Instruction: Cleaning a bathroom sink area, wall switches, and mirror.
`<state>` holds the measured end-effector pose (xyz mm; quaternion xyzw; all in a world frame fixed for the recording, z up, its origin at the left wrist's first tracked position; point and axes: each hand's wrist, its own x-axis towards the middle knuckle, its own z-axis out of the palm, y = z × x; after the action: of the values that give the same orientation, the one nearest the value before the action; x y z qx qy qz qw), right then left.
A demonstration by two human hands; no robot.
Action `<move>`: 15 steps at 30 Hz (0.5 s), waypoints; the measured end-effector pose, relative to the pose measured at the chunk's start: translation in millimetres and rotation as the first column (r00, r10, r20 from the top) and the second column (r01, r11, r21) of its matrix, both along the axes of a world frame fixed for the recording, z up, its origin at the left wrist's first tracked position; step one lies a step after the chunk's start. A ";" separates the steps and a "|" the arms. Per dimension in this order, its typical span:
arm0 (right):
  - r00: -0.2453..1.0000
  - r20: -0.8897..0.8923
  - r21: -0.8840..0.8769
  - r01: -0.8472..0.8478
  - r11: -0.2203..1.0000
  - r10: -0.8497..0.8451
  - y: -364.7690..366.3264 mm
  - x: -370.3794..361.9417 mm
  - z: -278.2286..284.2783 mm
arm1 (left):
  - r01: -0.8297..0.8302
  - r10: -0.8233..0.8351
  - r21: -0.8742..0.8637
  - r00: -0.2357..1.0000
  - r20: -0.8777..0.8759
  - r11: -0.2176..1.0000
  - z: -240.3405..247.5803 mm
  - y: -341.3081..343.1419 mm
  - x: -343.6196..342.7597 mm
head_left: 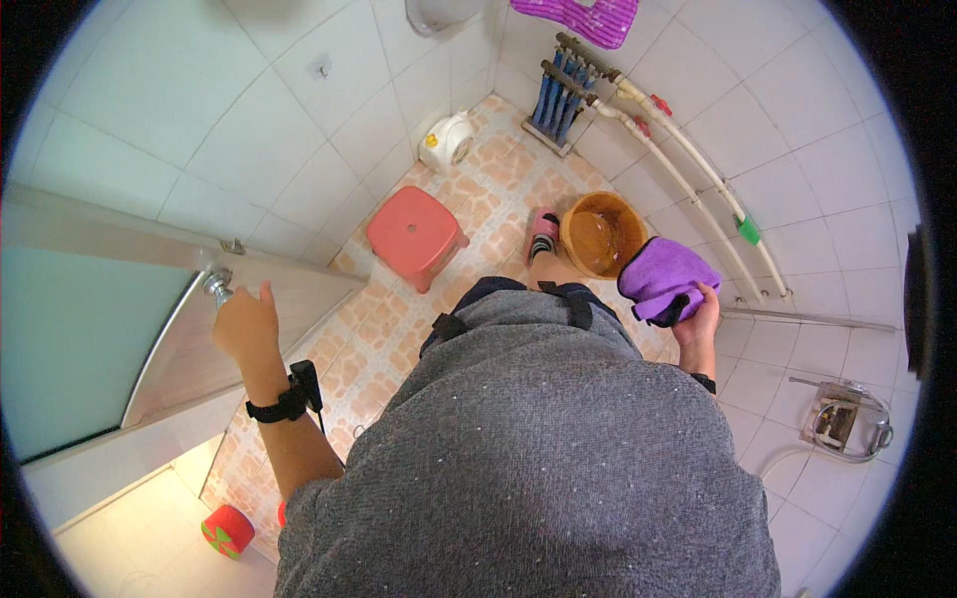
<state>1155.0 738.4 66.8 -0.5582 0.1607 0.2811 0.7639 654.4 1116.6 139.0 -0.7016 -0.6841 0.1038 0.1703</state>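
At the left, my left hand [247, 324] is closed round the silver door handle [216, 280], thumb pointing up. The handle sits on a pale door [299, 289] with a frosted glass panel [85, 329]. On the right, my right hand [700, 321] grips a folded purple cloth [670, 274] with a dark edging. The cloth hangs beside the rim of an orange-yellow basin [601, 239], which stands on the floor by my foot in a pink slipper [543, 221]. Part of the basin's near right rim is hidden by the cloth.
A pink plastic stool [414, 234] stands on the patterned tile floor. Beyond it is a white rounded object [448, 143] by the wall. A blue radiator [561, 95] and white pipes [688, 135] line the right wall. A red-and-green object [228, 531] lies at lower left.
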 end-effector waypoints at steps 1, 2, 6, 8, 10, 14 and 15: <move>1.000 0.002 0.000 -0.002 1.000 0.002 -2.9 3.3 2.8 | -0.002 0.002 0.000 1.000 0.002 1.000 0.3 -0.8 0.0; 1.000 -0.003 0.022 0.022 0.999 -0.022 -7.8 7.9 4.6 | -0.002 0.002 -0.004 1.000 0.008 1.000 1.9 -1.7 0.6; 0.995 0.033 0.065 0.087 0.994 -0.090 -25.3 39.5 3.1 | -0.021 0.021 -0.047 1.000 -0.003 0.999 13.9 -10.5 8.0; 0.992 0.026 0.051 0.123 0.991 -0.124 -25.2 53.0 0.6 | -0.038 0.037 -0.057 0.999 -0.013 0.998 10.1 -9.0 6.9; 0.980 0.015 0.013 0.197 0.980 -0.197 -22.4 67.7 -4.1 | -0.051 0.049 -0.070 0.999 -0.023 0.996 1.1 -6.9 4.5; 0.984 -0.035 0.005 0.177 0.984 -0.177 -4.6 87.3 -24.3 | -0.050 0.050 -0.004 0.999 -0.006 0.999 -12.5 -1.8 0.8; 0.978 -0.077 -0.041 0.189 0.981 -0.191 4.1 89.0 -29.4 | -0.100 0.101 0.006 0.995 -0.006 0.995 -13.6 -1.0 3.0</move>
<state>1244.0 742.4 37.4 -0.5410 0.2487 0.2265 0.7708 657.4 1115.5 125.4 -0.6654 -0.7183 0.1125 0.1690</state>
